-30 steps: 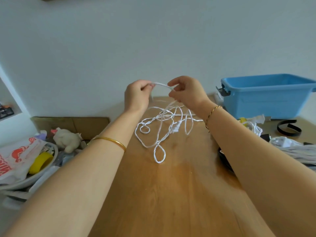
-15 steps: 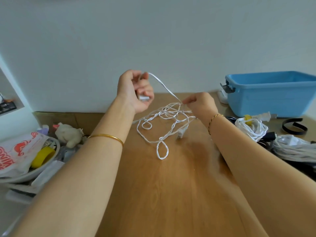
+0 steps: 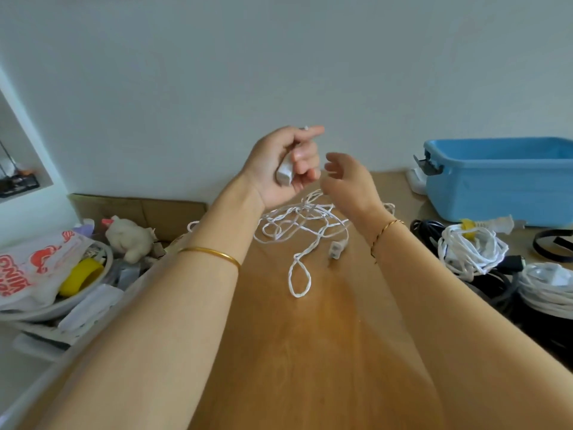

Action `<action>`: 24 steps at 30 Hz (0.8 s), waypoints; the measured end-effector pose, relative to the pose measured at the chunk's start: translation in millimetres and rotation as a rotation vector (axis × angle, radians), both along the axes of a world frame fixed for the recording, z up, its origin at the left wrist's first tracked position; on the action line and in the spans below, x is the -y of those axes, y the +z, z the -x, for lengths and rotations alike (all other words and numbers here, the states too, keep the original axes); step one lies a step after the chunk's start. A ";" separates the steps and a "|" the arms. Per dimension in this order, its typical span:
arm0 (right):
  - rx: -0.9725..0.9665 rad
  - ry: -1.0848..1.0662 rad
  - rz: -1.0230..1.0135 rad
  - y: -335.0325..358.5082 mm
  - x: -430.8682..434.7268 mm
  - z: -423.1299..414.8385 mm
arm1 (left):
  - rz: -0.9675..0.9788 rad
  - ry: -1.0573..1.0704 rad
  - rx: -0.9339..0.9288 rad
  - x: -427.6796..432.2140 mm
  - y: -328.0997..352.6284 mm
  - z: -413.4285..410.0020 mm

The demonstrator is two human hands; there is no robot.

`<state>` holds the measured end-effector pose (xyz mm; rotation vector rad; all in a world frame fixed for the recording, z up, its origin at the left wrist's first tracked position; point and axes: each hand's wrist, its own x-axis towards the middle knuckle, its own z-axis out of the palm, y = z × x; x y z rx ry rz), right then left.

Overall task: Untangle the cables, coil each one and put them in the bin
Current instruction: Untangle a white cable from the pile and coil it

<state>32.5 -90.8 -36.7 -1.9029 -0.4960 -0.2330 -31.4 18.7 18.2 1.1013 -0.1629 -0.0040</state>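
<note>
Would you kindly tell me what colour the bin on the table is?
The bin is light blue, seen best in the head view.

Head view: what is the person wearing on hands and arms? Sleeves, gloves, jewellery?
No gloves and no sleeves in view. Behind the left hand a plain solid gold bangle circles the forearm. At the wrist of the right hand is a thinner gold chain bracelet. No watch or markings are visible.
</note>
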 end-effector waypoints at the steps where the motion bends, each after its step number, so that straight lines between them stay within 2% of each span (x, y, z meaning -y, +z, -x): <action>1: -0.014 0.096 -0.053 2.1 -1.7 2.0 | 0.027 -0.072 -0.004 1.4 -4.3 0.1; 4: -0.013 0.236 -0.087 -0.9 -3.7 4.5 | 0.108 -0.220 0.003 3.8 -14.5 -1.4; 6: -0.095 0.268 -0.152 -9.7 -2.5 1.2 | 0.156 -0.223 0.024 2.4 -17.5 -4.2; 8: -0.159 0.298 -0.099 -20.9 -0.1 -6.0 | 0.188 -0.079 0.067 -1.2 -17.6 -11.6; 10: -0.158 0.286 0.054 -27.8 4.2 -11.7 | 0.218 0.160 0.113 -7.1 -15.8 -21.2; 12: -0.157 0.282 0.109 -26.3 9.3 -14.4 | 0.238 0.332 0.157 -16.6 -17.2 -31.1; 16: -0.090 0.314 0.361 -12.0 13.1 -12.3 | 0.213 0.448 0.250 -32.2 -23.0 -45.9; 19: -0.164 0.483 0.557 -6.3 13.3 -5.7 | 0.171 0.582 0.332 -41.7 -20.6 -49.9; 22: -0.231 0.591 0.537 -2.5 15.2 0.4 | 0.088 0.720 0.400 -52.1 -23.5 -49.3; 24: -0.180 0.547 0.448 4.4 16.7 3.8 | 0.041 0.802 0.476 -54.5 -28.8 -49.4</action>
